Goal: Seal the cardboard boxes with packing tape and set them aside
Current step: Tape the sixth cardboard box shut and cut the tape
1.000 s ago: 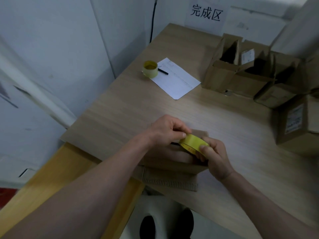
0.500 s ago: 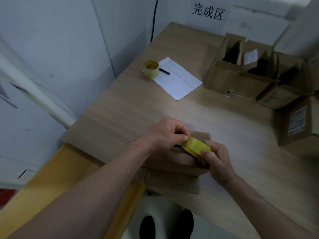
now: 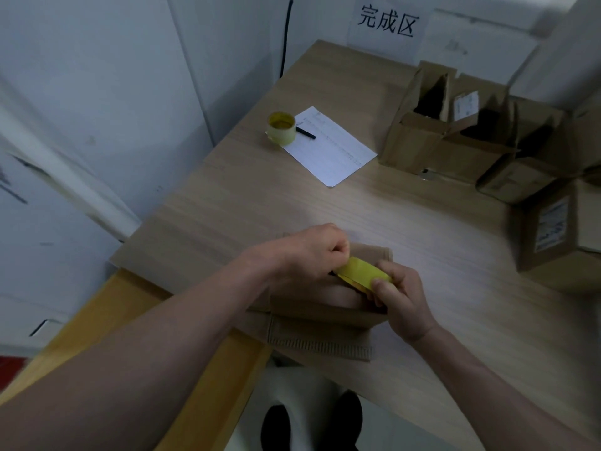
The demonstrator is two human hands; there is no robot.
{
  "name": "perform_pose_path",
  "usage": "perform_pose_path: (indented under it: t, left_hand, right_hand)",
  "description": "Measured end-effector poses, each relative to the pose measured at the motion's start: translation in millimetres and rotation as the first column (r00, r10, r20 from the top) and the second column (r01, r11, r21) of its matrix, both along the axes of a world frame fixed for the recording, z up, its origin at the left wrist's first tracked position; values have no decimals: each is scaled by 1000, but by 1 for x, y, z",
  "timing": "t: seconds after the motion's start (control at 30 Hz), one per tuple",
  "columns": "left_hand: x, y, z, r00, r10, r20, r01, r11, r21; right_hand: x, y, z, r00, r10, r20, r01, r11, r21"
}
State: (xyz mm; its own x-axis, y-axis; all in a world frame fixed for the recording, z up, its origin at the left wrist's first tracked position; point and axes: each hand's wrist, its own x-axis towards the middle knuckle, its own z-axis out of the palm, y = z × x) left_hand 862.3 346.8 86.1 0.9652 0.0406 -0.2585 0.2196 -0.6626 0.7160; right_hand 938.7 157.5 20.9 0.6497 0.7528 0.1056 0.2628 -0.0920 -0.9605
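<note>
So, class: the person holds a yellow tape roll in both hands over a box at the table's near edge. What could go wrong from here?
1. The box sits at the near edge of the table, one flap overhanging; pressing down may tip it off.
2. The left hand is pinching at the tape roll held by the right hand; the tape may tear or stick to itself.

Both hands hide most of the cardboard box; its seam cannot be seen.

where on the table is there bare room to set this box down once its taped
Bare wood lies between the paper sheet and the hands, and right of the right hand toward the labelled box. The far right corner is crowded with open boxes.
</note>
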Motion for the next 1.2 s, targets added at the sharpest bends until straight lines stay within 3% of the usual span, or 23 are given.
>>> perform_pose_path:
  t: [0.17,0.5,0.73,1.1,1.2]
  left_hand:
    - [-13,5,-24,960,279,35,-248,901,-356]
    - [-20,-12,-25,889,394,234,-326,903,-280]
    - [-27,-10,-23,902,399,168,-324,879,-349]
    - [-21,-13,-19,899,309,310,-284,951,-126]
    - [-18,-16,-11,934,168,314,-194,979,56]
  right_hand:
    - [0,1,0,1000,-16,-15,16,1000,10]
    - [-1,1,1,1000,-1,-7,1,1000,26]
    - [-1,2,1,1000,-3,-10,3,1000,20]
    - [-2,0,0,1000,1,-6,-1,1000,10]
    - [-2,-1,-1,1000,11,5,-11,1000,2]
